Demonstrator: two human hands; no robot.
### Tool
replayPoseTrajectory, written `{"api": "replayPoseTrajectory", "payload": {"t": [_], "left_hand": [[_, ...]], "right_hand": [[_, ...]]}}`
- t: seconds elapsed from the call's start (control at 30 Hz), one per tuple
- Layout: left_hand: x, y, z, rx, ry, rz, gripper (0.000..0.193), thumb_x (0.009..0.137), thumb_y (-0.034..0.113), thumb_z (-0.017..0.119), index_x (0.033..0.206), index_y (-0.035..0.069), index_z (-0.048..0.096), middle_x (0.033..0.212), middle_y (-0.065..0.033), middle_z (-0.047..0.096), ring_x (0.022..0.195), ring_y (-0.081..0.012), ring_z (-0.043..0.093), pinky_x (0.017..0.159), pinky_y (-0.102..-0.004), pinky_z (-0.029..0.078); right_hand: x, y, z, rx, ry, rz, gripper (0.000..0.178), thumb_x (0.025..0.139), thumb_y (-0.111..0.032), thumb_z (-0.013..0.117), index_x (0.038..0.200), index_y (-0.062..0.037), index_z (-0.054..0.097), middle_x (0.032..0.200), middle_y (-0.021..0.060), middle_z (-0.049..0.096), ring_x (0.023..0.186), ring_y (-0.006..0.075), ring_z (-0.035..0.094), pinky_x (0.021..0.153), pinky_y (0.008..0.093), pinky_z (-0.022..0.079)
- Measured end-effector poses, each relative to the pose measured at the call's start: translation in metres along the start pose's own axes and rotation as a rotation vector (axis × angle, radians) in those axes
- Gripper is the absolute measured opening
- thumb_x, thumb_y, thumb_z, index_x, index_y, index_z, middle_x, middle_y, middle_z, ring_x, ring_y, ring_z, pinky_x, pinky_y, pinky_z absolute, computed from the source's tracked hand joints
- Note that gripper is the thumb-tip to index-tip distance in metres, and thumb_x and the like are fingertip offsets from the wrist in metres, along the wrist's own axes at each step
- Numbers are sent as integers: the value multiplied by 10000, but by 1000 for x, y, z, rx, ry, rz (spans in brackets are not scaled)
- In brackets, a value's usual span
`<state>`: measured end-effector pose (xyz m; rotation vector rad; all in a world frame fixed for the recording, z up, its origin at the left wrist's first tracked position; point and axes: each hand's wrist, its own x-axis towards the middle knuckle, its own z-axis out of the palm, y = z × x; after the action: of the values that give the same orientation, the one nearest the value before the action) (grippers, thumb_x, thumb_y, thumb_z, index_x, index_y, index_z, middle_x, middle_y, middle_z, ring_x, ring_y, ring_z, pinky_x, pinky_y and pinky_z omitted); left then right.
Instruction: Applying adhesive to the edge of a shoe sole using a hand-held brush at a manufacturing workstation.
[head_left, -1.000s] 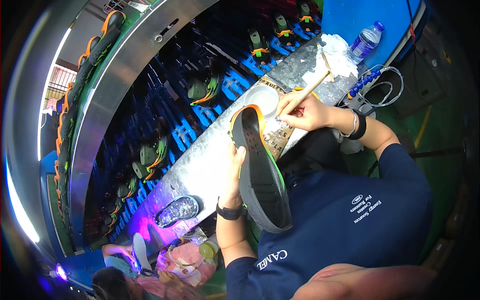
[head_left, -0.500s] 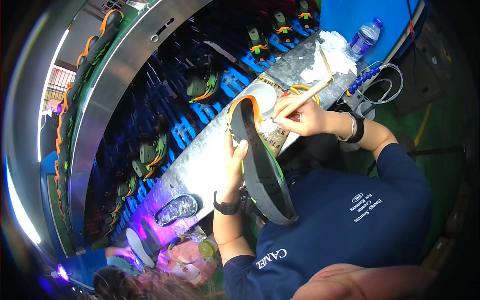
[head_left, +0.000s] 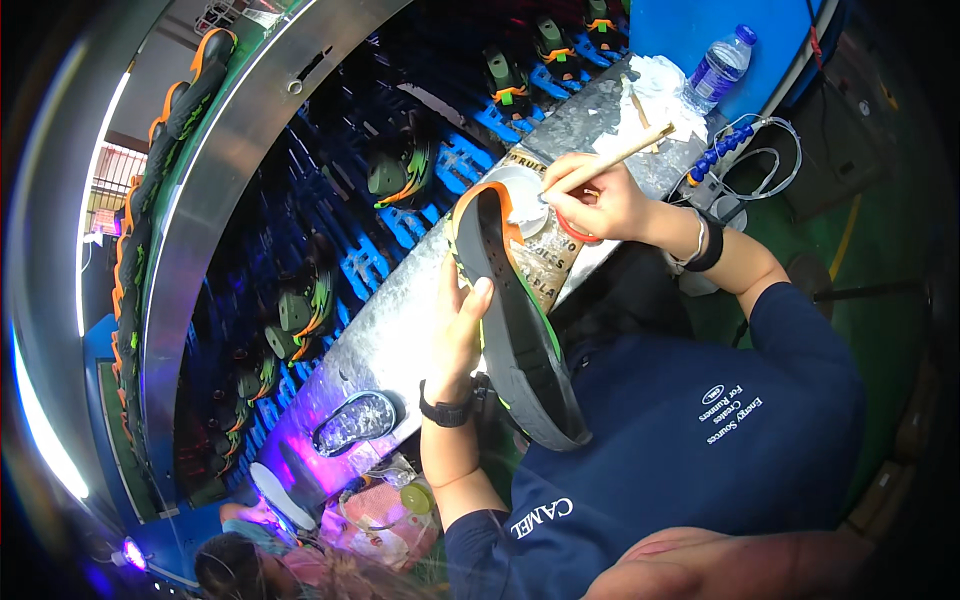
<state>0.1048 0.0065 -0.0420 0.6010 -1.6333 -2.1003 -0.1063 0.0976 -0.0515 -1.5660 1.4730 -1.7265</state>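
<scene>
My left hand (head_left: 460,328) is closed on a long black shoe sole (head_left: 517,335) with an orange end and a green edge. The sole is tilted, its hollow inner side showing, and my thumb presses its near side. In my right hand (head_left: 604,205) is a brush (head_left: 622,157) with a pale wooden handle, gripped between fingers and thumb. Its working end points down at a white bowl (head_left: 528,225) just beyond the sole's orange end; the bristles are mostly hidden by my fingers. The bowl stands on printed brown material (head_left: 545,270) on the metal ledge.
White crumpled cloth (head_left: 655,90) and a water bottle (head_left: 722,68) lie at the ledge's far end, near a blue jointed hose (head_left: 722,150). Shoes on blue racks (head_left: 400,175) line the left. A dark-rimmed sole (head_left: 355,422) lies nearer a co-worker (head_left: 235,565) at lower left.
My right hand has moved slightly up and left with the brush, from beside the sole's orange end to the bowl. The left hand still holds the sole, barely shifted.
</scene>
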Motion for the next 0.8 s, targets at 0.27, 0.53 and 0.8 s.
{"api": "replayPoseTrajectory", "payload": {"t": [0.27, 0.53, 0.8], "left_hand": [[-3, 3, 2, -10, -4, -54, 662, 762, 260, 540, 1281, 1, 222, 1189, -123, 385, 1035, -167, 401, 880, -288, 317], [-3, 4, 2, -9, 8, -17, 640, 770, 237, 543, 1282, 19, 229, 1104, -84, 435, 890, -110, 439, 785, -243, 356], [0, 8, -8, -44, -7, 11, 620, 772, 205, 550, 1277, 35, 233, 1113, -104, 456, 955, -137, 460, 826, -266, 359]], "right_hand": [[-5, -4, 11, 74, -76, -23, 59, 740, 0, 544, 797, 3, 559, 736, 26, 533, 526, 16, 431, 447, 163, 326], [-3, -3, 15, 58, -20, 25, 41, 745, -16, 545, 780, 1, 534, 685, 15, 503, 502, 21, 410, 433, 163, 312], [-18, -20, 21, 90, -247, -128, 19, 705, 13, 530, 701, -4, 537, 732, 59, 539, 458, 63, 391, 418, 196, 318]]}}
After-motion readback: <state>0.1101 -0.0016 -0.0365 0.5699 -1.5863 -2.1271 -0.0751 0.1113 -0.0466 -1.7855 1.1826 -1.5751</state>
